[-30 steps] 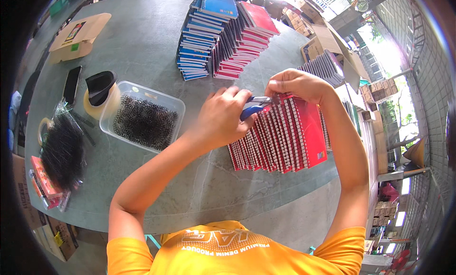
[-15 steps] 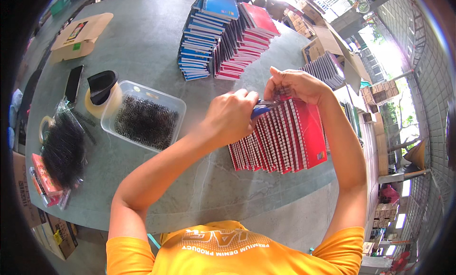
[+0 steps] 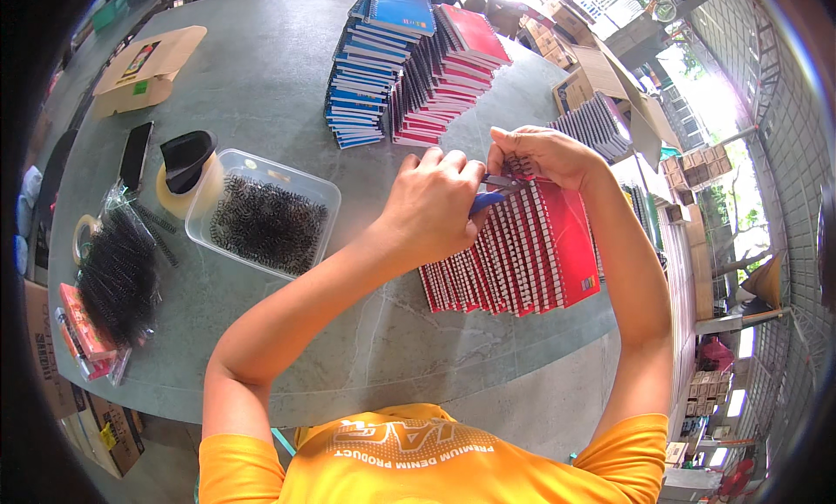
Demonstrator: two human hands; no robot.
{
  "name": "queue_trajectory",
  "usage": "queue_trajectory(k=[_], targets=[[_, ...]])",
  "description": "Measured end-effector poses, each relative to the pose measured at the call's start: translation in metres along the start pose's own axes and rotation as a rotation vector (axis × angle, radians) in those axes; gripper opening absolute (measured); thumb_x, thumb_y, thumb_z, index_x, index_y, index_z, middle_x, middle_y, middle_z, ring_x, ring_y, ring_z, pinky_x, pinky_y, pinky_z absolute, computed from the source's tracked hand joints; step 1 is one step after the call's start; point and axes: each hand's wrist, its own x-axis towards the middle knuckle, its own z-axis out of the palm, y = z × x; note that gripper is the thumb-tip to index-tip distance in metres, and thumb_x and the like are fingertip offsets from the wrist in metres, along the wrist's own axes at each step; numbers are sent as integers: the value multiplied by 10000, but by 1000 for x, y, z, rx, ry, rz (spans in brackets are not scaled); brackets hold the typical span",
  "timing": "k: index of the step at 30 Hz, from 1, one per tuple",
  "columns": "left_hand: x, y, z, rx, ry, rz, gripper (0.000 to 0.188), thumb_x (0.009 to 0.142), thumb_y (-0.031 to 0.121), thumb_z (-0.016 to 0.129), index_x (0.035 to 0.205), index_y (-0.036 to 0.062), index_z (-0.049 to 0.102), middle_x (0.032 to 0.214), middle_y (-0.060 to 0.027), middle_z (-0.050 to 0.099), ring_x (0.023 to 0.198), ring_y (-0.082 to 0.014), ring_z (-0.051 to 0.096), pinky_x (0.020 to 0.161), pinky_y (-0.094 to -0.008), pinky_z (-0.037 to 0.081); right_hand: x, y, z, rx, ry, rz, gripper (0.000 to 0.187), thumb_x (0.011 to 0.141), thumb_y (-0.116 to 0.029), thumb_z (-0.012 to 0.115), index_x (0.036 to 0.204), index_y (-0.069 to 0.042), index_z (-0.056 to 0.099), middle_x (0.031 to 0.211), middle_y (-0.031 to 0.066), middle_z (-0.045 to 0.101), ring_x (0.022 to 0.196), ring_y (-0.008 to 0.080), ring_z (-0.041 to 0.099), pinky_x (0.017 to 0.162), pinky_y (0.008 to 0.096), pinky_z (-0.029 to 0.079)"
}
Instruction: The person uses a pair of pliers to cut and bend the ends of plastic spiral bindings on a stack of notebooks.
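Head view shows the fanned row of red spiral notebooks (image 3: 514,260) on the counter (image 3: 261,86), right hand (image 3: 535,155) pinching one's wire top, left hand (image 3: 431,203) clenched on blue-handled pliers (image 3: 492,195) there; finished-looking blue and red stacks (image 3: 409,64) sit beyond, many apparently left.

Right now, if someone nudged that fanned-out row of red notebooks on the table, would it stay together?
Probably not. The red notebooks lie overlapped like shingles, so they would likely slide apart. Their covers look thin, so each probably bends when lifted. Only the right hand pins the top end; the left hand holds blue-handled pliers.
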Motion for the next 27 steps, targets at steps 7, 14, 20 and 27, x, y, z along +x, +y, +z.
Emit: queue_trajectory(k=[7,14,20,27], targets=[[3,-2,2,-149,-85,-45,297,761,239,655,924,5,570,843,-149,591,799,-309,597,713,-392,480,2,5,-7,25,-168,-82,442,902,-380,485,831,27,642,779,57,606,731,129,546,719,248,427],[-3,-4,3,-237,-67,-160,370,775,322,676,929,1,580,821,-160,596,759,-313,613,687,-387,493,-9,-6,-17,-44,-249,-123,209,797,-110,638,944,40,629,925,83,633,851,126,573,819,252,447],[-20,-16,1,-452,-42,-240,433,750,364,707,936,-13,603,779,-146,595,690,-246,589,640,-329,469,-6,-22,-11,-351,-202,-160,179,737,3,617,910,45,629,867,74,644,823,119,585,774,240,467],[-68,-36,-10,-647,-273,-620,397,784,355,684,935,-3,605,700,-37,558,635,-119,498,601,-257,419,12,-28,-9,-186,46,-298,167,730,28,569,892,25,608,867,72,631,813,132,595,772,251,480]])
